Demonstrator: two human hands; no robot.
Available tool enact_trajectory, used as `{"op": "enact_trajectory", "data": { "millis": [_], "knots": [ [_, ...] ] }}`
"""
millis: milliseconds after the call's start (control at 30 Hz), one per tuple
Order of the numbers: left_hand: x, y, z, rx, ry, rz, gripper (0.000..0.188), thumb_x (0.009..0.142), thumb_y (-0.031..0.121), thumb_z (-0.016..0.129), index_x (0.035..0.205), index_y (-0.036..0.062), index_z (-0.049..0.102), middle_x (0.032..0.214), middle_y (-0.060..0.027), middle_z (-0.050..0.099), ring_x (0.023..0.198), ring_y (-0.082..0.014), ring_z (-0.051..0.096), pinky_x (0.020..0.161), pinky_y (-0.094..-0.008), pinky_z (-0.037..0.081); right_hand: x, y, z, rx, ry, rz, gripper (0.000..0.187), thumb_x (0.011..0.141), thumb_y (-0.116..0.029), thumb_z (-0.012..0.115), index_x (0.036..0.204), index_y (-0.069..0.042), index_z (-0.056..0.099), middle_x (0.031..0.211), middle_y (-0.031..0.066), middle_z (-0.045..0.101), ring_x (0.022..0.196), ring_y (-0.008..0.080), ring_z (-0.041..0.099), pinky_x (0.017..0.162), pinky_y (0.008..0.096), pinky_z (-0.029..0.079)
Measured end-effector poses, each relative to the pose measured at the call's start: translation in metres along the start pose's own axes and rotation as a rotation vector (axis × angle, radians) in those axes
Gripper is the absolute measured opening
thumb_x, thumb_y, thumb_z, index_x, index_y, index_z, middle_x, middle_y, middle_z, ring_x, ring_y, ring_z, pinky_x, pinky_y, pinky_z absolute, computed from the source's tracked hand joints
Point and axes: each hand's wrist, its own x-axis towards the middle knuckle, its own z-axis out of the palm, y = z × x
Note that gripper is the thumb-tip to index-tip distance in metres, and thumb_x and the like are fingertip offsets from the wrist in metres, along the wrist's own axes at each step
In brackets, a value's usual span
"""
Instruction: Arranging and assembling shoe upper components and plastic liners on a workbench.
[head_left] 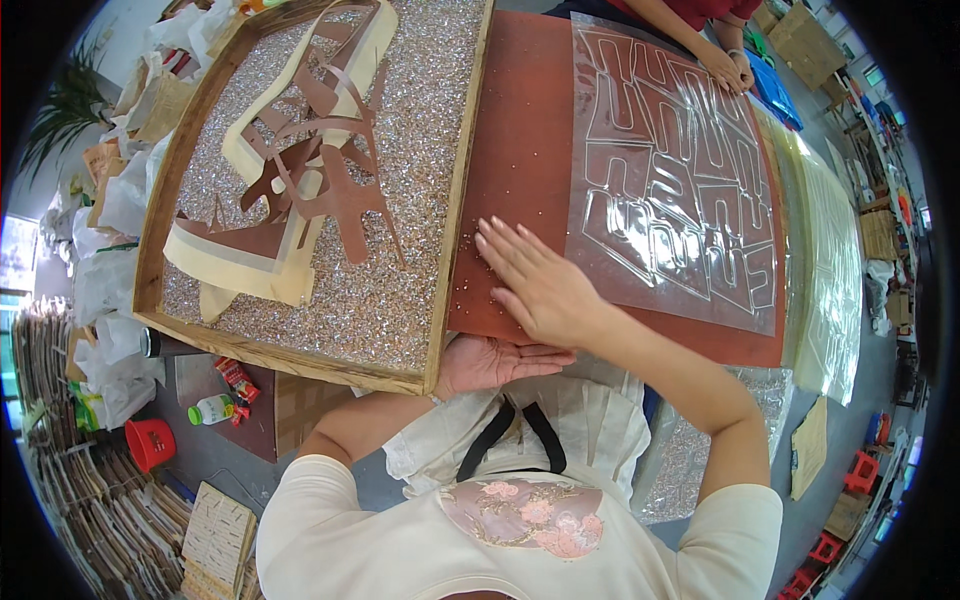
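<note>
My right hand (545, 288) lies with fingers stretched out on the reddish-brown board (520, 120), among a few tiny loose beads near the wooden tray's edge. Below the board's near edge, my left hand (500, 364) is held palm up with its fingers extended; I can make out nothing in it. To the left, a wooden-framed tray (436, 300) is spread with glittering small beads (420, 110). Brown cut-out scraps (345, 200) and cream curved strips (250, 270) are heaped on the beads. A clear plastic sheet (610, 220) with raised outlined shapes covers the board's right part.
Across the board, another person's hands (728, 72) rest at the sheet's far edge. More clear sheets (828, 250) hang at the right. On the left stand a red bucket (150, 443), a white-and-green bottle (211, 409) and stacked flat panels (85, 470).
</note>
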Motion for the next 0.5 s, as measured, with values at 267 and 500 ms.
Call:
{"op": "enact_trajectory", "data": {
  "millis": [267,500],
  "knots": [
    [0.011,-0.009,0.006,0.039,-0.026,-0.004,0.071,0.097,0.044,0.032,0.14,-0.0096,0.016,0.144,-0.035,0.017,0.136,-0.0459,0.016,0.114,-0.0499,0.016,-0.012,0.024,-0.006,-0.02,0.161,0.214,0.054,0.096,-0.027,0.038,0.141,0.002,0.027,0.147,0.0179,0.028,0.138,0.0297,0.022,0.114,0.041,0.018],
    [0.006,-0.006,-0.028,-0.161,-0.189,0.083,0.06,0.096,0.044,0.037,0.135,-0.0018,0.035,0.139,-0.0222,0.039,0.128,-0.0339,0.039,0.109,-0.0483,0.03,-0.051,-0.054,0.008,0.045,0.116,0.305,0.06,0.093,-0.029,0.044,0.14,0.005,0.027,0.146,0.0216,0.028,0.137,0.0335,0.023,0.113,0.0426,0.019]
  ]
}}
